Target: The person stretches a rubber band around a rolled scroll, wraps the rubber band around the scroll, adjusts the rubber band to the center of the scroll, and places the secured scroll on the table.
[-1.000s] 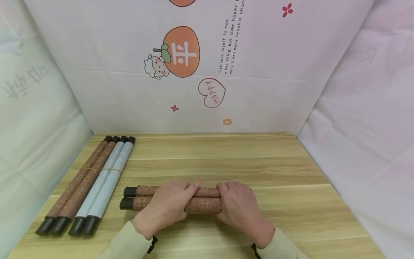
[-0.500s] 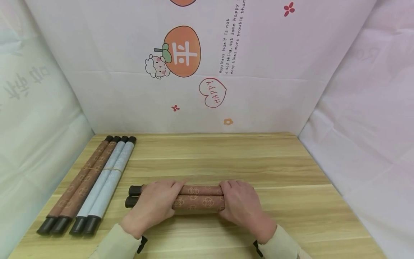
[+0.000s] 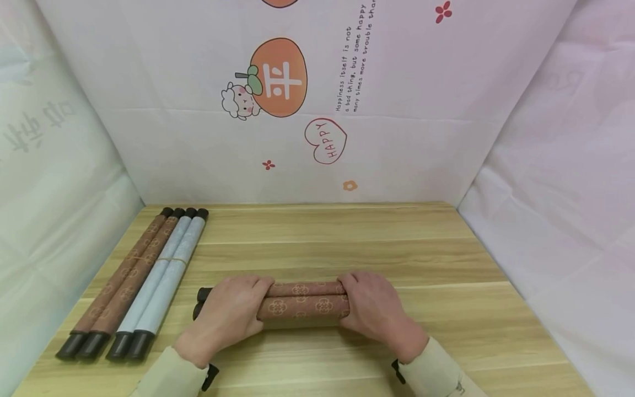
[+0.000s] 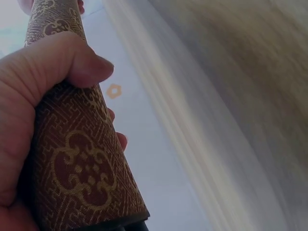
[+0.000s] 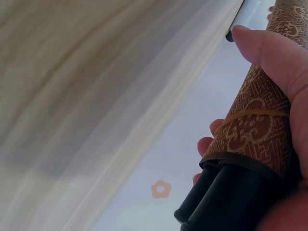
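Note:
Two brown scrolls (image 3: 302, 306) with gold medallion patterns and black end knobs lie side by side, level across the front of the table. My left hand (image 3: 229, 311) grips them near their left end, thumb on the near side. Toward the other end, my right hand (image 3: 372, 303) holds them with its fingers over the far side. A thin rubber band (image 5: 255, 112) circles the scrolls by the right knobs (image 5: 226, 197). In the left wrist view, the thumb (image 4: 89, 67) lies across the patterned covering. The scrolls' right end is hidden in the head view.
At the left of the wooden table (image 3: 317, 231) lie two more brown scrolls (image 3: 121, 281) and two pale blue scrolls (image 3: 163, 275) in a slanted row, a band (image 3: 171, 259) around the blue pair. White printed cloth (image 3: 397, 154) walls the back and both sides.
My left hand has slid left along the scrolls, toward their end. The scrolls have shifted slightly right and their near face has turned a little. My right hand has moved slightly right.

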Available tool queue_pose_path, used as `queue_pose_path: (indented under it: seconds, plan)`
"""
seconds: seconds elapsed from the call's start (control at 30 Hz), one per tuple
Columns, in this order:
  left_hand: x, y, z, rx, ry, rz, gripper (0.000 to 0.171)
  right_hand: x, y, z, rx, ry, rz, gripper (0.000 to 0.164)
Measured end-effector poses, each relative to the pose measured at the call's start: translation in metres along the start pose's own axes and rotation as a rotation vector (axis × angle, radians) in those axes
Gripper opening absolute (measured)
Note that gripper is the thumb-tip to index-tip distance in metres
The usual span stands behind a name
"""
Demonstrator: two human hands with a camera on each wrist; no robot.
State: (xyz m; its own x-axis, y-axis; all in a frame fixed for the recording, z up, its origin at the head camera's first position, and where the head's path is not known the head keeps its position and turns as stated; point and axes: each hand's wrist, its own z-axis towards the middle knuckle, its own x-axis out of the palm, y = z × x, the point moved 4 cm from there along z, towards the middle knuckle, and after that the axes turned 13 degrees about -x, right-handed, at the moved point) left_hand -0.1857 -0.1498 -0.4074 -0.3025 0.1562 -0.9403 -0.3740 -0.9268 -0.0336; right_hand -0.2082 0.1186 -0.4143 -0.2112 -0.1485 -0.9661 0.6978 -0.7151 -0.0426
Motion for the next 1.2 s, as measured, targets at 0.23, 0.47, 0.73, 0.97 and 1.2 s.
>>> queue_pose_path:
  seconds: [0.23, 0.47, 0.73, 0.97, 1.2]
  plan:
    - [-0.001, -0.002, 0.001, -0.002, -0.018, 0.011, 0.059, -0.002, -0.003, -0.002, 0.015, -0.026, 0.018, 0.076]
    - [-0.002, 0.003, 0.001, -0.044, 0.001, 0.024, 0.061, -0.012, -0.011, -0.007, 0.037, -0.011, 0.053, 0.111]
    - [-0.007, 0.010, 0.000, -0.039, -0.047, 0.025, 0.064, -0.018, -0.022, -0.009, 0.081, 0.035, 0.030, 0.105]
    - [-0.008, 0.008, 0.000, 0.002, -0.082, 0.012, 0.057, -0.010, -0.018, -0.005, 0.068, 0.049, -0.086, 0.070]
    - [-0.007, 0.005, 0.000, 0.013, -0.088, 0.020, 0.056, -0.004, -0.011, -0.005, 0.064, 0.024, -0.136, 0.062]
